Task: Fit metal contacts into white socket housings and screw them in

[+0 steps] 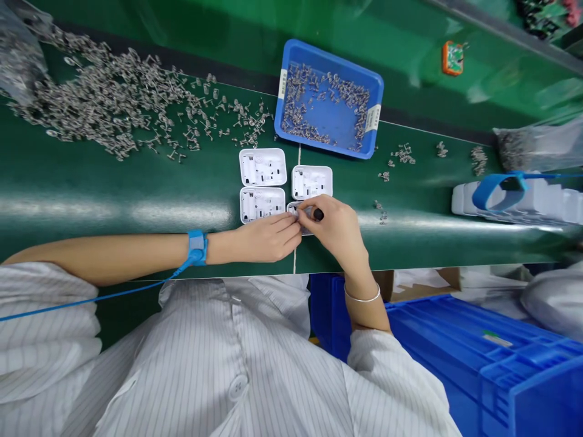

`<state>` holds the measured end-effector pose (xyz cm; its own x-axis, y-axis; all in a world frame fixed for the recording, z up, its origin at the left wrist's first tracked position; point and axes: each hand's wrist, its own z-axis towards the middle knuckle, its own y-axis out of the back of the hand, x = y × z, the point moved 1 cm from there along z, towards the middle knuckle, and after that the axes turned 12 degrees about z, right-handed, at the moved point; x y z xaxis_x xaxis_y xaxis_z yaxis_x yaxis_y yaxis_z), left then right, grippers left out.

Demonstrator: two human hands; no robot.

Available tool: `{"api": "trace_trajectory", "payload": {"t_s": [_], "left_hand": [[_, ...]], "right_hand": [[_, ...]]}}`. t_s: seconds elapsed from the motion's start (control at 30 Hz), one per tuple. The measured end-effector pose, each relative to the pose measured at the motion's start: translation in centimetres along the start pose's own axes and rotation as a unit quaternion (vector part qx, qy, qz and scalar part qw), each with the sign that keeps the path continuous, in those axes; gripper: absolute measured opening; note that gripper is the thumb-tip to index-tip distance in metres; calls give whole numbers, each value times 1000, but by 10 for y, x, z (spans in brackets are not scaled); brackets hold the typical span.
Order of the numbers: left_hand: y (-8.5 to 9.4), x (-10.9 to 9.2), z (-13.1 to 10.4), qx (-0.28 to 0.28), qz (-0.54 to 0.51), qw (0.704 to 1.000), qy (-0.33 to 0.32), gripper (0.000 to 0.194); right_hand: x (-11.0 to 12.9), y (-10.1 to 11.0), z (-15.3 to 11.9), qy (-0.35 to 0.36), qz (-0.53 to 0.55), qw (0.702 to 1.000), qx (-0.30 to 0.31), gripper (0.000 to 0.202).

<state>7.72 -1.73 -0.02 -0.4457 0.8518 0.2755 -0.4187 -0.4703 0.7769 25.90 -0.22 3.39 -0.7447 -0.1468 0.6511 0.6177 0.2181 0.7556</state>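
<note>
My left hand (268, 238), with a blue strap at the wrist, has its fingers pressed together at a white plastic housing (308, 231) mostly hidden under both hands. My right hand (334, 227) is closed around a dark-ended tool (317, 214), its fingertips meeting the left ones over that housing. Whatever small part lies between the fingertips is too small to make out. Behind the right hand is another open white housing (312, 182). Two more, an upper one (263, 167) and a lower one (262, 204), lie to the left.
Beyond the housings, a blue tray (334, 51) holds small metal parts. A large pile of metal parts (122, 97) spreads at the left, with small clusters (404, 153) at the right. White housings (537, 197) and a blue strap (498, 193) are farther right. Blue crates (483, 346) stand below the table.
</note>
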Motion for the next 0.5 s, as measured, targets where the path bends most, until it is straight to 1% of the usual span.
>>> {"api": "trace_trajectory", "payload": {"t_s": [0.07,0.17,0.3,0.37,0.43,0.5], "left_hand": [[-1,0,0,0,-2,1000,0,18],[-2,1,-1,4,-6,1000,-4,18],[-3,2,-2,-3,-11,1000,2,17],[-4,2,-2,-12,-12,1000,6,16],[-3,2,-1,-19,-11,1000,6,16],[-2,2,1,-20,-7,1000,3,17]], "right_hand": [[1,0,0,7,-20,1000,19,10],[3,3,-4,40,-78,995,39,18],[5,5,-17,91,-199,974,53,28],[4,3,-23,109,-238,963,63,33],[3,2,-27,118,-251,959,65,36],[1,4,-27,120,-237,962,66,37]]}}
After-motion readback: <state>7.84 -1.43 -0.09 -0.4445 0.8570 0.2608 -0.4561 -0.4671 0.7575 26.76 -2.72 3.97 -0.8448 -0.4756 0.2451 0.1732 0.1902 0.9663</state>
